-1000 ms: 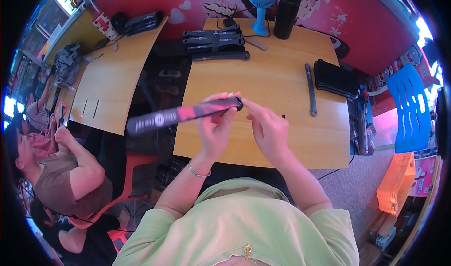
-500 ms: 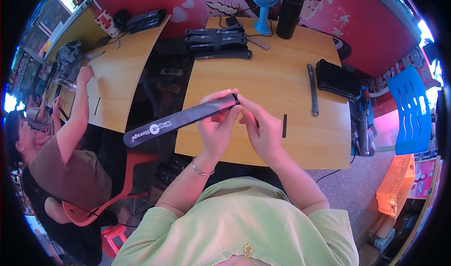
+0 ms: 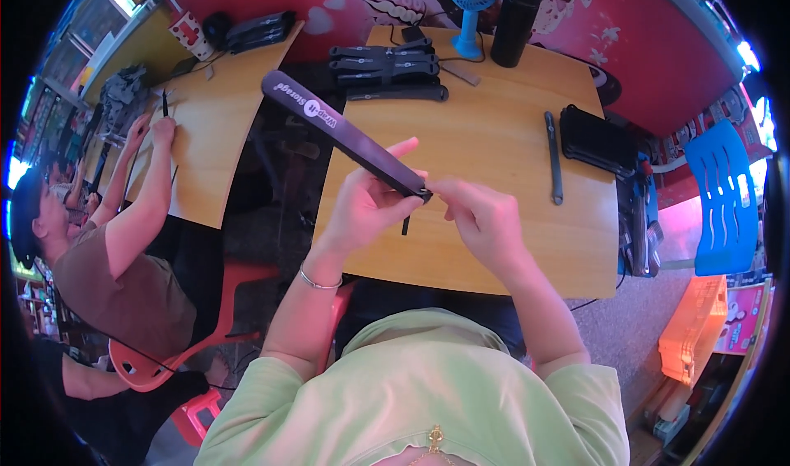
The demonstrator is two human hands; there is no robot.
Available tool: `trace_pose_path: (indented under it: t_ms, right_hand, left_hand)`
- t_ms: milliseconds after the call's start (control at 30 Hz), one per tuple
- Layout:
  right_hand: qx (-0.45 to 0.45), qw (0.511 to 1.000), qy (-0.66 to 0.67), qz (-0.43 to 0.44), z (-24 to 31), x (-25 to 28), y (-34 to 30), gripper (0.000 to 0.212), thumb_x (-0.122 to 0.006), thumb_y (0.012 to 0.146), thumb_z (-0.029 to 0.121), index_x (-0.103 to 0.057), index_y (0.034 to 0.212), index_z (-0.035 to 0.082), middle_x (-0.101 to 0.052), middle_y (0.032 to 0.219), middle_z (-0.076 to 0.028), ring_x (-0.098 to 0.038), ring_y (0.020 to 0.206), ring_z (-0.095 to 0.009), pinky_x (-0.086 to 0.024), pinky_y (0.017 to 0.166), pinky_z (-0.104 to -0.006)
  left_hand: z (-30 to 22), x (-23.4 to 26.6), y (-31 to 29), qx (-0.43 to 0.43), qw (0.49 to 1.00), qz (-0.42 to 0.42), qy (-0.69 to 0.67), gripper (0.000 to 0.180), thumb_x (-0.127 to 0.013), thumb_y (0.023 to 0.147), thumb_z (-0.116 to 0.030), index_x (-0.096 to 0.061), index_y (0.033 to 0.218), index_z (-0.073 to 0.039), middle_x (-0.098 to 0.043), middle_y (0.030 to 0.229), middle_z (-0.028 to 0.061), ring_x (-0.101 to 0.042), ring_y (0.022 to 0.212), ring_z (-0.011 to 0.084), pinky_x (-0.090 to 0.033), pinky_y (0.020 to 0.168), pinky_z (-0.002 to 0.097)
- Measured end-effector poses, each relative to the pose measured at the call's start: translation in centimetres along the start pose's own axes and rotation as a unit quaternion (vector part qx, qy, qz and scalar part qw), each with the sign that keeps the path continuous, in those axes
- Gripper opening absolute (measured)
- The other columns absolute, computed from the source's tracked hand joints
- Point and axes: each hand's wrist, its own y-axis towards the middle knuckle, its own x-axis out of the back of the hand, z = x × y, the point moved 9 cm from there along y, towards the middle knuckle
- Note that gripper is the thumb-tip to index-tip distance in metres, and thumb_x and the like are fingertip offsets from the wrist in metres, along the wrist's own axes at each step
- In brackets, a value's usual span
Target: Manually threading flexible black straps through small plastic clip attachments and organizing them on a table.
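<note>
A long dark strap (image 3: 346, 132) with a rounded free end and pale printing slants up and left from my hands. My left hand (image 3: 362, 211) is closed round its lower part, thumb near the end and one finger raised. At that end, my right hand (image 3: 484, 219) pinches with thumb and forefinger, its other fingers curled. Something small and shiny shows at the pinch, too small to make out. Just below my left fingertips appears a short black strip (image 3: 405, 226); whether it hangs or lies on the table (image 3: 527, 256), I cannot tell.
Several bundled dark straps (image 3: 383, 67) lie at the table's back, near a blue fan (image 3: 469, 9) and a black cylinder (image 3: 516, 23). To the right are a single strap (image 3: 553, 160) and a black stack (image 3: 598, 141). At left, another person (image 3: 123, 260) works at a second table.
The strap's free end has swung up and away, from pointing down-left to up-left. The short black strip shows farther left than before. My right hand has shifted slightly right.
</note>
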Motion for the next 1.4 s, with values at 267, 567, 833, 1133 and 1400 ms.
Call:
trace_pose_path:
  t_ms: [267,567,833,1133,1400]
  right_hand:
    - [-0.036,0.999,-0.024,0.017,1.1,1.2,0.0,0.035,-0.061,0.077,0.002,-0.064,0.109,0.017,-0.061,0.066,-0.005,-0.061,0.057,-0.021,-0.048,0.053,-0.0308]
    - [-0.119,0.988,-0.078,0.057,-0.8,3.1,-1.6,0.030,-0.067,0.082,0.017,-0.063,0.111,0.011,-0.060,0.063,-0.008,-0.059,0.058,-0.018,-0.044,0.053,-0.0304]
    - [-0.157,0.973,0.168,0.002,-1.9,1.2,-1.3,0.028,-0.073,0.073,0.004,-0.069,0.101,0.010,-0.052,0.078,0.004,-0.033,0.052,-0.004,-0.030,0.048,-0.0196]
    - [-0.203,0.923,0.326,-0.027,-4.3,0.0,-3.2,0.010,-0.063,0.079,-0.006,-0.066,0.084,0.002,-0.053,0.087,-0.001,-0.045,0.066,-0.005,-0.034,0.059,-0.0172]
    - [-0.088,0.965,0.244,-0.051,-4.8,5.7,-0.9,0.007,-0.061,0.085,0.001,-0.062,0.090,0.005,-0.062,0.084,-0.001,-0.057,0.071,-0.006,-0.044,0.063,-0.0200]
  left_hand:
    - [1.3,-0.5,-0.2,0.090,0.995,-0.006,-0.042,0.053,-0.063,0.080,0.006,-0.042,0.129,0.002,-0.064,0.096,0.0079,-0.062,0.092,0.0143,-0.051,0.085,0.0290]
    - [3.2,-0.3,-0.6,0.068,0.986,-0.080,-0.127,0.052,-0.056,0.082,0.007,-0.039,0.132,0.002,-0.062,0.103,0.0108,-0.062,0.097,0.0196,-0.053,0.086,0.0338]
    - [3.7,-3.1,-0.8,0.122,0.982,-0.038,-0.140,0.061,-0.056,0.083,0.006,-0.030,0.138,0.001,-0.060,0.106,0.0122,-0.061,0.100,0.0219,-0.052,0.088,0.0351]
    - [3.2,-4.0,-1.8,0.125,0.983,0.014,-0.136,0.060,-0.058,0.084,0.005,-0.032,0.137,0.002,-0.058,0.107,0.0089,-0.059,0.101,0.0164,-0.050,0.089,0.0313]
    - [5.2,-7.0,-4.9,0.255,0.930,0.242,-0.110,0.035,-0.065,0.081,0.000,-0.049,0.112,0.000,-0.060,0.102,0.0096,-0.062,0.095,0.0188,-0.050,0.082,0.0311]
